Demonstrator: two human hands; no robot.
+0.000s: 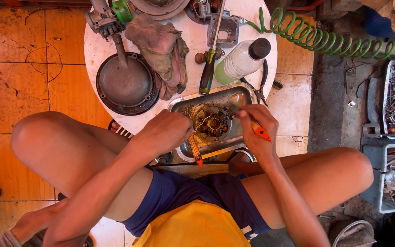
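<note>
While hands (pixel 168 132) work, white table (pixel 97 50), orange tiles (pixel 14 68)

Round, rusty coil part (pixel 213 123), lying flat in dented metal tray (pixel 234 98), between both hands. Orange-handled tool (pixel 260 132) gripped in right hand (pixel 258 128), tip at part's edge.

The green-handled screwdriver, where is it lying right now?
The green-handled screwdriver lies on the round white table, between the crumpled rag on its left and the plastic bottle on its right, just above the metal tray.
</note>
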